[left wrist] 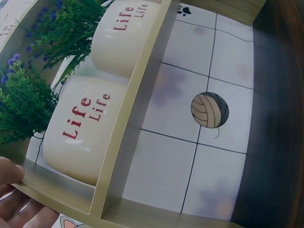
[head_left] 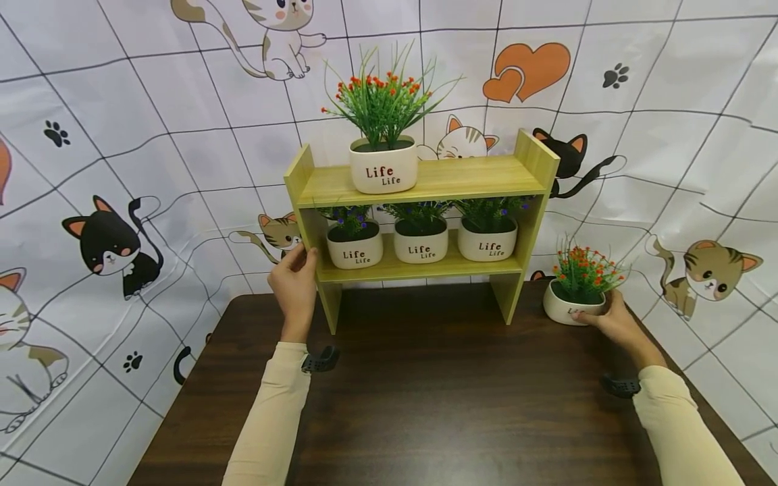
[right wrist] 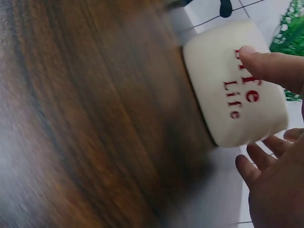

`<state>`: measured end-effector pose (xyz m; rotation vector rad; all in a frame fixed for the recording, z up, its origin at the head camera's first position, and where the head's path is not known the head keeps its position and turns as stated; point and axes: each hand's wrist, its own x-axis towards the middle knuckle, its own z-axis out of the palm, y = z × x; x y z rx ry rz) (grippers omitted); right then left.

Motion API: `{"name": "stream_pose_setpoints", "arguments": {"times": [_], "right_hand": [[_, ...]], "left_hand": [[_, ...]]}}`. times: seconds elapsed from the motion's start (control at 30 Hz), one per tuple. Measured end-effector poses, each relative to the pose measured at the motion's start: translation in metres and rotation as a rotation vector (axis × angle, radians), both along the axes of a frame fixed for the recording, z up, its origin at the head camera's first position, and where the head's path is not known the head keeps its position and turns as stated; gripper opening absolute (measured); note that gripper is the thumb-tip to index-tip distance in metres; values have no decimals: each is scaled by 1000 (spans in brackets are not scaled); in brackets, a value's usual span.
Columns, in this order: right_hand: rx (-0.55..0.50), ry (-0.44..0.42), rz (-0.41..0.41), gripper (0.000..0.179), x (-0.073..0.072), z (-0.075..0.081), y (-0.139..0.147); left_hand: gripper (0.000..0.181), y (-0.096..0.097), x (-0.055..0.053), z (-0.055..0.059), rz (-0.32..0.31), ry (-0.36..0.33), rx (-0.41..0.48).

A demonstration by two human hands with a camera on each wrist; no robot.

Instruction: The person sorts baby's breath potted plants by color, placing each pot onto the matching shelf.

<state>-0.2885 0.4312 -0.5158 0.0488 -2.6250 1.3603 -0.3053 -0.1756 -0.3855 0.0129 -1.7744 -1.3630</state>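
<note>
A small two-tier wooden shelf [head_left: 425, 271] stands at the back of the table. My left hand [head_left: 294, 283] pinches the edge of its left side panel, thumb inside and fingers outside, as the left wrist view shows. At the table's back right, my right hand [head_left: 616, 320] grips a white potted plant [head_left: 574, 307] with orange-red flowers. In the right wrist view the thumb [right wrist: 270, 66] lies across the lettered front of this pot [right wrist: 218, 85], and the other fingers are at its end.
Another orange-flowered potted plant [head_left: 384, 169] sits on the shelf's top board. On the lower board stand three purple-flowered pots, the left [head_left: 355, 250], middle [head_left: 421, 243] and right [head_left: 487, 241]. A cat-patterned wall covering [head_left: 200, 155] rises behind the dark wooden table [head_left: 450, 405].
</note>
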Motion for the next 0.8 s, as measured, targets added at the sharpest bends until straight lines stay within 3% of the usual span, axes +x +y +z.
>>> {"name": "stream_pose_setpoints", "arguments": {"times": [0.1, 0.17, 0.43, 0.57, 0.8], "right_hand": [[47, -79, -63, 104, 3, -6, -3], [64, -88, -88, 104, 3, -8, -5], [135, -23, -139, 93, 4, -11, -9], [112, -18, -154, 93, 6, -13, -12], [29, -176, -237, 121, 10, -7, -18]], "left_hand": [[20, 0, 0, -1, -2, -5, 2], [21, 0, 0, -1, -4, -12, 0], [21, 0, 0, -1, 12, -16, -8], [22, 0, 0, -1, 12, -27, -15], [23, 0, 0, 0, 1, -44, -7]]}}
